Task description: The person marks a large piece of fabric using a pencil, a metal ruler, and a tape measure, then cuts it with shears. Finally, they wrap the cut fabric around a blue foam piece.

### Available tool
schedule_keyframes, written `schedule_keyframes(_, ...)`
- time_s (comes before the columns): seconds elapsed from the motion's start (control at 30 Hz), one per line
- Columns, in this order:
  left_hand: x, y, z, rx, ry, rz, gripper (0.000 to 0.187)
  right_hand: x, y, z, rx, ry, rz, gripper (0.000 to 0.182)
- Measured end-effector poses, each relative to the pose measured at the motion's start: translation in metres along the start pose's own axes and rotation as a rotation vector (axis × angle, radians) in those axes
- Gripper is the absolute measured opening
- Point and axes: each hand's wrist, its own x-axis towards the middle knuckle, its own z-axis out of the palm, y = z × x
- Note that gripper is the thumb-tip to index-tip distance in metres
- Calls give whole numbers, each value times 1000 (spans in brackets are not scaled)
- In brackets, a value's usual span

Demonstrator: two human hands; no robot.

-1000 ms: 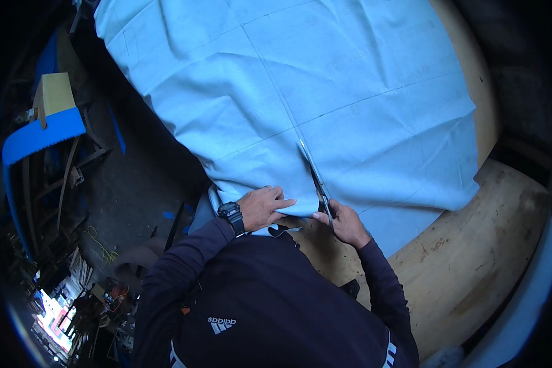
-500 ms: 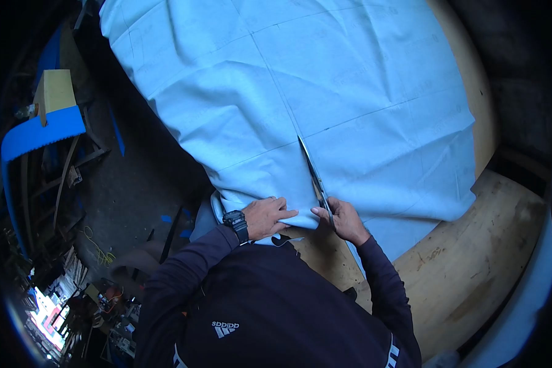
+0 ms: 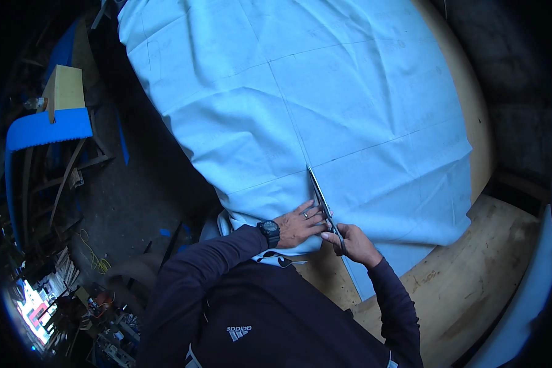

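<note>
A large light-blue sheet of material (image 3: 362, 98) with drawn lines lies over a wooden table (image 3: 454, 264). My right hand (image 3: 353, 243) is closed round the handles of a pair of scissors (image 3: 322, 199), whose tip points up along a long drawn line, near where a cross line meets it. My left hand (image 3: 300, 226) lies flat on the sheet just left of the scissors, fingers spread, with a ring and a black wristwatch. Below the scissors the sheet is parted, and bare wood shows between the two sides.
At the left stands a blue curved piece (image 3: 49, 130) with a yellowish block (image 3: 69, 88) on it, above a dark floor. A yellow cord (image 3: 97, 260) and cluttered items lie lower left. A pale roll or sheet (image 3: 521, 300) runs along the right edge.
My left hand has moved right and spread beside the scissors. The view has shifted, so the sheet and the scissors appear lower and further right. The scissor blades look closer together.
</note>
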Motion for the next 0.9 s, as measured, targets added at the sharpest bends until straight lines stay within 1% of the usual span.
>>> schedule_keyframes(0.07, -2, 5, 3, -55, -58, -74, 53, 1, -1, 3, -39, 25, 3, 60)
schedule_keyframes(0.1, -3, 3, 9, -54, -76, -76, 63, 2, -2, 5, -59, 36, 4, 60)
schedule_keyframes(0.2, -4, 1, 16, -62, -77, -78, 63, 18, 4, 15, -23, 111, -98, 55)
schedule_keyframes(0.23, -4, 0, 14, -62, -57, -56, 62, 20, 1, 17, -25, 130, -134, 51)
schedule_keyframes(0.33, -3, -2, 9, -56, -87, -54, 59, 25, -20, 12, -66, 145, -151, 52)
schedule_keyframes(0.37, -4, -3, 8, -61, -67, -27, 55, 31, -23, 11, -47, 158, -168, 53)
schedule_keyframes(0.47, -5, -4, 17, -101, -104, -24, 51, 52, -34, 4, -116, 165, -175, 57)
schedule_keyframes(0.5, -6, -3, 18, -140, -4, -18, 52, 56, -43, 2, -91, 165, -172, 59)
schedule_keyframes(0.57, -9, -3, 19, -52, 17, -3, 53, 62, -63, -2, -44, 162, -168, 62)
schedule_keyframes(0.6, -9, -2, 18, -9, 26, 6, 53, 70, -65, -3, -58, 166, -173, 58)
schedule_keyframes(0.63, -10, -4, 23, -54, -24, -13, 58, 80, -66, -4, -73, 172, -181, 55)
schedule_keyframes(0.67, -11, -3, 24, -90, -19, -26, 60, 89, -69, -6, -89, 181, -190, 53)
schedule_keyframes(0.73, -11, -4, 27, -156, -2, -52, 64, 101, -82, -13, -137, 194, -190, 65)
schedule_keyframes(0.77, -11, -3, 29, -176, -126, -60, 72, 106, -88, -15, -160, 198, -188, 71)
schedule_keyframes(0.87, -8, -4, 20, -138, -15, -44, 70, 126, -102, -22, -186, 217, -256, 72)
schedule_keyframes(0.9, -8, -4, 21, -137, -26, -39, 74, 131, -110, -24, -167, 211, -256, 72)
